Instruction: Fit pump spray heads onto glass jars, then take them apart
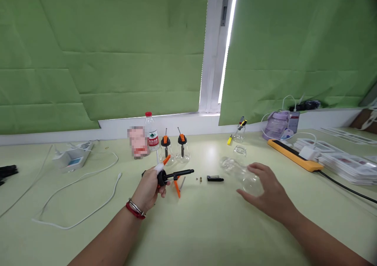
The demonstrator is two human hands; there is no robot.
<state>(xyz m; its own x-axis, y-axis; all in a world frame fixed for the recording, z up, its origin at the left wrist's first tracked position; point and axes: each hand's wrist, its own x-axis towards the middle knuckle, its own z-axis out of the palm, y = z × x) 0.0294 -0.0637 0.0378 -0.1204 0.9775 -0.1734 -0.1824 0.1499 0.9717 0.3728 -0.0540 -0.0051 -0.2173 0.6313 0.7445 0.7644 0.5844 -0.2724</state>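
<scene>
On the table (200, 226), jars (186, 156) and bottle (152, 137) stand beyond left hand (149, 187)

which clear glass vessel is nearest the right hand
The rounded vessel framed by thumb and fingers of the right hand; others sit farther back, two with black-and-orange tops.

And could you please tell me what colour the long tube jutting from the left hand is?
Black; the long tube shows best in the head view.

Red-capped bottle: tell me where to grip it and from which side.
The bottle is likely best gripped just below its red cap, from above: it stands upright with its narrowing top free, while a pink item and a black-and-orange-topped jar flank it lower down.
</scene>
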